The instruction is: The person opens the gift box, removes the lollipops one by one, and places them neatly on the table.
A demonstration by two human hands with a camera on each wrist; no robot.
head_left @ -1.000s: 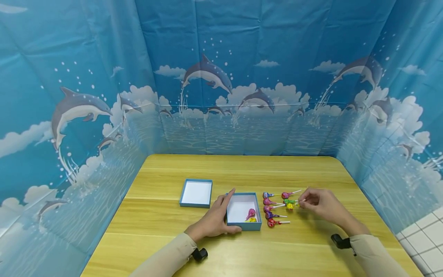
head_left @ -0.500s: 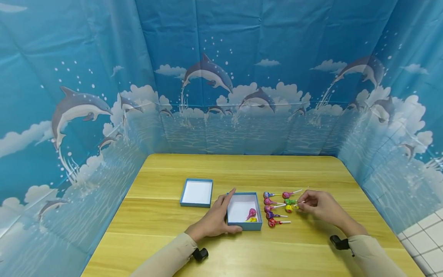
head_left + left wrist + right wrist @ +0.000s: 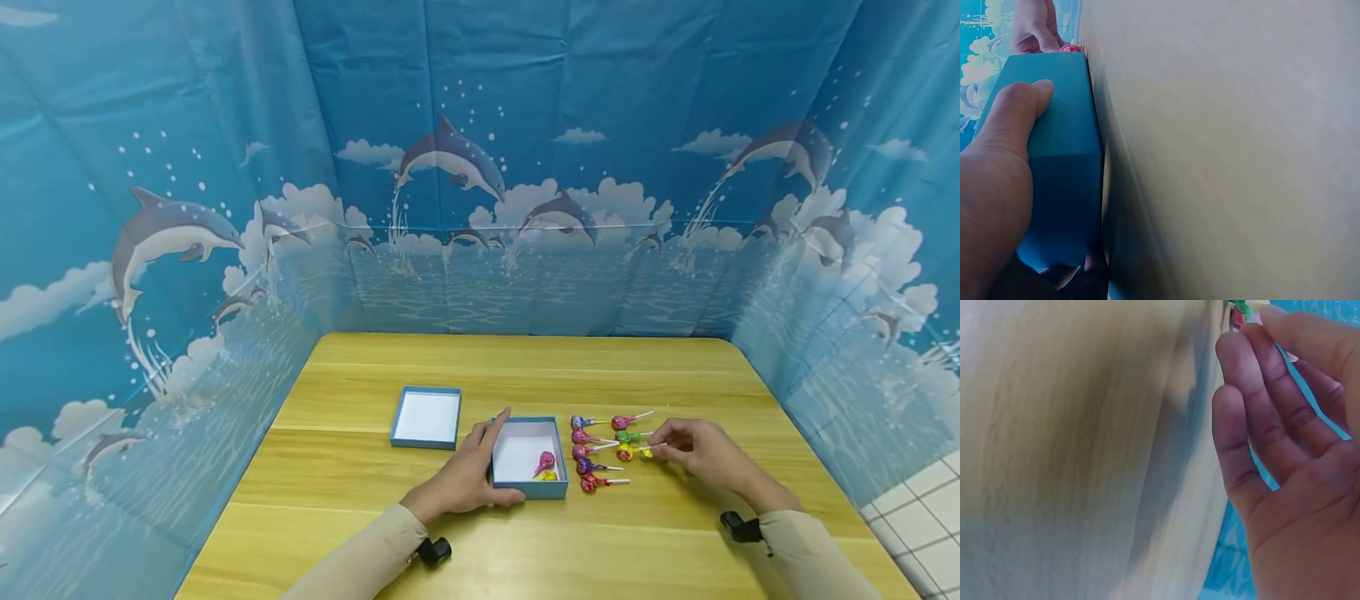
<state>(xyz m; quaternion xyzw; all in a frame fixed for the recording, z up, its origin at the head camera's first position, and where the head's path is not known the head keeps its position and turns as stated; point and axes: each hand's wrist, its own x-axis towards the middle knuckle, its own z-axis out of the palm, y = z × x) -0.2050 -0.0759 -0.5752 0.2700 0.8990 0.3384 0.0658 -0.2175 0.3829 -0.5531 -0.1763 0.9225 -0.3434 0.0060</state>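
My left hand (image 3: 468, 475) grips the blue open box (image 3: 527, 492) from its left side, the thumb lying on the near wall. In the left wrist view that thumb (image 3: 1022, 103) presses on the blue side of the box. Inside the box are a pink lollipop (image 3: 545, 461) and a yellow one partly hidden by the near wall. To the right, my right hand (image 3: 701, 450) pinches the white stick end of a yellow lollipop (image 3: 626, 452), whose head lies to the left of the fingertips. A green lollipop (image 3: 624, 436) lies just behind it.
Left of the box, the blue lid (image 3: 426, 417) lies with its white inside up. Between box and right hand, several lollipops, among them a red one (image 3: 590, 483), form a column. A pink lollipop (image 3: 621, 422) lies behind the green one. A dolphin-print curtain (image 3: 495, 275) surrounds the wooden table (image 3: 525, 550).
The yellow lollipop's head has shifted slightly toward the near side. My right fingertips have drawn a little to the right, toward the stick's end. My left hand and the box stay put.
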